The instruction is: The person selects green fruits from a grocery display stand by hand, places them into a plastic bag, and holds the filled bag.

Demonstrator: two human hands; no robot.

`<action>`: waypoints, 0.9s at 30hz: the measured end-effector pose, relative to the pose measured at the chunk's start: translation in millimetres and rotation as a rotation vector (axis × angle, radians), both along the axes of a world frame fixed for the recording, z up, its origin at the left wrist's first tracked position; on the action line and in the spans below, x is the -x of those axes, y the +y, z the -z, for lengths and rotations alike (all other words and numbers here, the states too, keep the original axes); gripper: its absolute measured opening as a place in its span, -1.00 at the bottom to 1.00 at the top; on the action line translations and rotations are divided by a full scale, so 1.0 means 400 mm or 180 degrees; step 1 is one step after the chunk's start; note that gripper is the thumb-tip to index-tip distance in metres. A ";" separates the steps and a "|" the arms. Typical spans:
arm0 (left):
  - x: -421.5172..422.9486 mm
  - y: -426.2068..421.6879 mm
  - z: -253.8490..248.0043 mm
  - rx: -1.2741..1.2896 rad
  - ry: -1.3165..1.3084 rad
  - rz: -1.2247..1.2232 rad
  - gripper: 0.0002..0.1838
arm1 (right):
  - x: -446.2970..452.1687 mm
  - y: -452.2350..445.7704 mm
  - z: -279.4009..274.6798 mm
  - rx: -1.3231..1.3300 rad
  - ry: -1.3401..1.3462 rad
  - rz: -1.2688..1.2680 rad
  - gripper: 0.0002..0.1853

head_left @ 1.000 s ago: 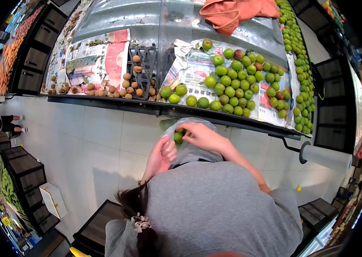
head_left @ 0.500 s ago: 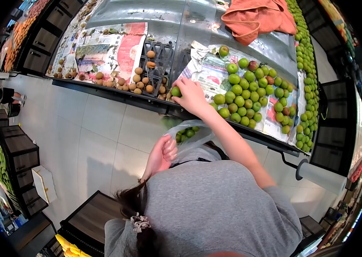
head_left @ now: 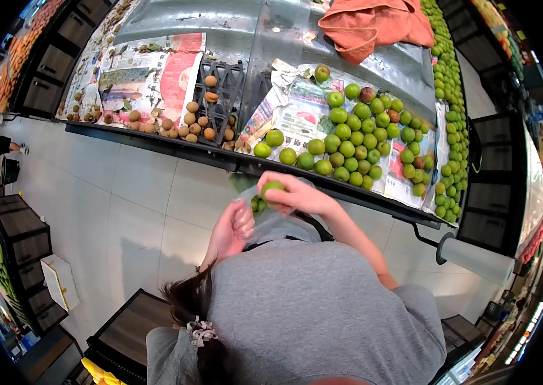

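Note:
My left hand [head_left: 234, 224] is closed on the rim of a clear plastic bag [head_left: 278, 222] in front of my chest. Several green fruits show inside the bag. At the bag's mouth, my right hand [head_left: 300, 194] grips a round green plum [head_left: 273, 187] between thumb and fingers. Beyond the hands, more green plums [head_left: 346, 149], a few of them reddish, lie on newspaper [head_left: 303, 115] along the display stand's front edge. The lower part of the bag is partly hidden by my hands and body.
Small brown round fruits [head_left: 190, 119] sit by a black plastic crate [head_left: 223, 86] on the left. An orange cloth [head_left: 374, 29] lies farther back. A roll of plastic bags [head_left: 477, 256] juts from the stand at right. Dark cabinets [head_left: 11, 224] line the left side.
My right hand has drawn back from the stand's front edge to the bag's mouth, bringing a green plum. Plums that the hand and arm covered now show. My left hand still grips the bag.

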State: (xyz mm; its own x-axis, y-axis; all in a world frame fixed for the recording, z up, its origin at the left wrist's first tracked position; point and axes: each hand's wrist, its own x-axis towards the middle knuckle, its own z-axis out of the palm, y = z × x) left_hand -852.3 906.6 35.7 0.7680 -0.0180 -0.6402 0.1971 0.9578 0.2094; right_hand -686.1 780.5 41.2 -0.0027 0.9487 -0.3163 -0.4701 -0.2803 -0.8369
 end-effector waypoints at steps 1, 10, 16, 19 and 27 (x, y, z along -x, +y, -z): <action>-0.001 0.000 -0.003 -0.0004 0.0036 0.0009 -0.63 | 0.032 -0.003 0.053 0.0010 -0.1183 -0.0069 -0.74; 0.007 -0.020 0.002 0.0006 0.0122 -0.0151 -0.62 | -0.008 -0.084 -0.077 0.0546 -0.3042 0.1210 -0.77; -0.002 -0.040 0.002 0.0007 0.0062 -0.0049 -0.63 | -0.116 -0.105 0.036 0.0207 -0.5674 0.0462 -0.54; 0.003 -0.047 0.009 0.0029 0.0014 -0.0074 -0.63 | -0.137 -0.104 0.034 0.0228 -0.5366 0.0110 -0.53; 0.009 -0.061 0.009 0.0011 -0.0017 -0.0123 -0.63 | -0.167 -0.093 -0.007 0.0221 -0.4104 0.0639 -0.58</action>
